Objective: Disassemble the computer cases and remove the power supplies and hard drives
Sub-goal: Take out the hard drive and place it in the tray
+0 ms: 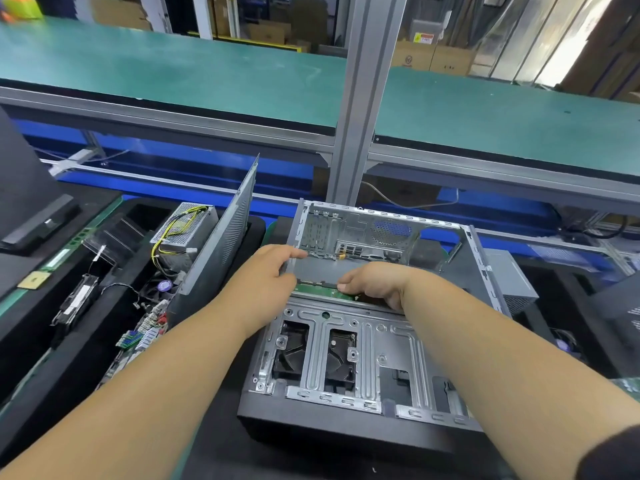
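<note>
bare steel computer case [381, 344] lying open; left hand [266, 271] gripping its left wall, right hand [374, 282] curled on green board [322, 292] inside.

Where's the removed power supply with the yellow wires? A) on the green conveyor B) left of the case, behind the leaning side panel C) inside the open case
B: the power supply sits left of the open case, behind the leaning side panel.
</note>
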A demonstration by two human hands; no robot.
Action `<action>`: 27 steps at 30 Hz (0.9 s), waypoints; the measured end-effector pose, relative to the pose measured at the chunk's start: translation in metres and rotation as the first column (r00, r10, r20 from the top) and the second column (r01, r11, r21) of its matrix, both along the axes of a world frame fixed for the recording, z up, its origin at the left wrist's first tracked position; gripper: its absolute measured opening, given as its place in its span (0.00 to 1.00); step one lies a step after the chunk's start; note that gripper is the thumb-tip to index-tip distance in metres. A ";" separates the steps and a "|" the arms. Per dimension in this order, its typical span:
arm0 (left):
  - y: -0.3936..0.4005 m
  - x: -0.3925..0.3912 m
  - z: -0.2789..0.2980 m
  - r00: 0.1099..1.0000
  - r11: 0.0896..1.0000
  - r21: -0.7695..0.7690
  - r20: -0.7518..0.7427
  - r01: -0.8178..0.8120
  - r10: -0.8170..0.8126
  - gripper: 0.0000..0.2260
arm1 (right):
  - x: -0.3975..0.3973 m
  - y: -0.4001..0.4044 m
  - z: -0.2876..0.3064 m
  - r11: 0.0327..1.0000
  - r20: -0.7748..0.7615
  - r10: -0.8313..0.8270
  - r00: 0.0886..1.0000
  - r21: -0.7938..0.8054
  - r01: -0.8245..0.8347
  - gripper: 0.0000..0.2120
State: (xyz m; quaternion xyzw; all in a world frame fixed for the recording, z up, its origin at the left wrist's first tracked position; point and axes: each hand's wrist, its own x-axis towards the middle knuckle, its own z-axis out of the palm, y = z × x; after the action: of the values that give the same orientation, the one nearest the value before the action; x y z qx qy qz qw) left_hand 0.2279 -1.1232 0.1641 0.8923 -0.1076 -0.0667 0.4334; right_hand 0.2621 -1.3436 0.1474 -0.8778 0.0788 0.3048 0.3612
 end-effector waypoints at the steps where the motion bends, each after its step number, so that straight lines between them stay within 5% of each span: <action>1: -0.001 0.001 0.001 1.000 1.000 -0.010 -0.010 -0.013 0.013 0.21 | 0.002 -0.001 -0.001 0.999 0.012 -0.029 1.000 0.021 0.029 0.16; 7: -0.003 0.008 0.002 0.997 0.996 -0.060 -0.051 -0.069 0.066 0.20 | 0.011 -0.007 -0.005 0.939 -0.095 -0.279 0.956 0.179 0.292 0.07; 10: -0.004 0.011 0.000 0.995 0.995 -0.060 -0.064 -0.084 0.080 0.19 | 0.016 -0.010 -0.008 0.907 -0.117 -0.330 0.937 0.235 0.349 0.12; 27: -0.017 0.029 0.011 0.992 0.985 -0.128 -0.046 -0.119 0.114 0.18 | 0.053 -0.057 0.007 0.736 -0.151 -0.529 0.835 0.409 0.540 0.05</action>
State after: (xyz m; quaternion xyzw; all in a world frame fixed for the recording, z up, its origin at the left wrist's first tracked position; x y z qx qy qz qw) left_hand 0.2567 -1.1403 0.1748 0.8653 -0.0509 -0.0511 0.4961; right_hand 0.3151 -1.4006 0.1544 -0.7107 0.2615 0.2085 0.6189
